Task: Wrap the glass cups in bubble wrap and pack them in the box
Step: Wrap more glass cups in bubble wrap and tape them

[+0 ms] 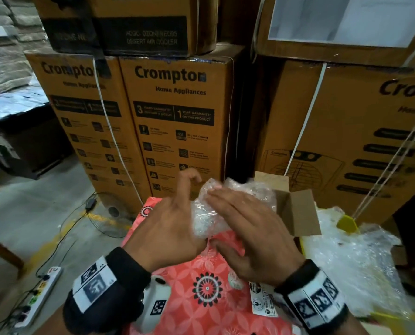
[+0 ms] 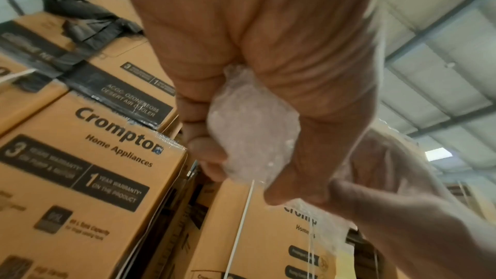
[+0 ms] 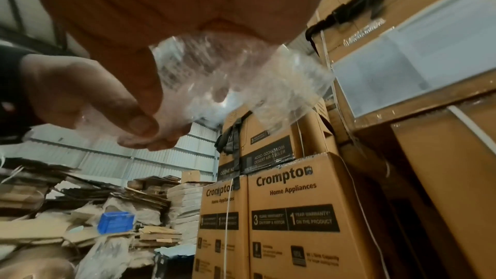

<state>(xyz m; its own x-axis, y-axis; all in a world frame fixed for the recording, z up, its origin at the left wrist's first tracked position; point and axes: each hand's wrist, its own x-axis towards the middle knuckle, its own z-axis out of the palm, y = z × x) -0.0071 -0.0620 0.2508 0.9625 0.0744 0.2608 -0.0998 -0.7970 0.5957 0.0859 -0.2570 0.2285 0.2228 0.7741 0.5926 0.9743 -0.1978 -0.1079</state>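
Note:
A bundle of bubble wrap (image 1: 206, 218) is held above the red floral tablecloth (image 1: 201, 274); the cup inside it does not show clearly. My left hand (image 1: 167, 213) grips its left side with the thumb underneath, and the left wrist view shows the fingers (image 2: 198, 135) curled against the wrap (image 2: 249, 135). My right hand (image 1: 245, 228) lies over the top with its thumb below. The right wrist view shows the wrap (image 3: 228, 84) under that palm. A small open cardboard box (image 1: 298, 213) stands just behind and to the right.
Loose bubble wrap (image 1: 351, 257) is heaped at the table's right, with a yellow object (image 1: 346, 223) beside it. Tall appliance cartons (image 1: 177, 117) are stacked close behind the table. A power strip (image 1: 42, 293) and a floor fan (image 1: 105, 213) are on the floor to the left.

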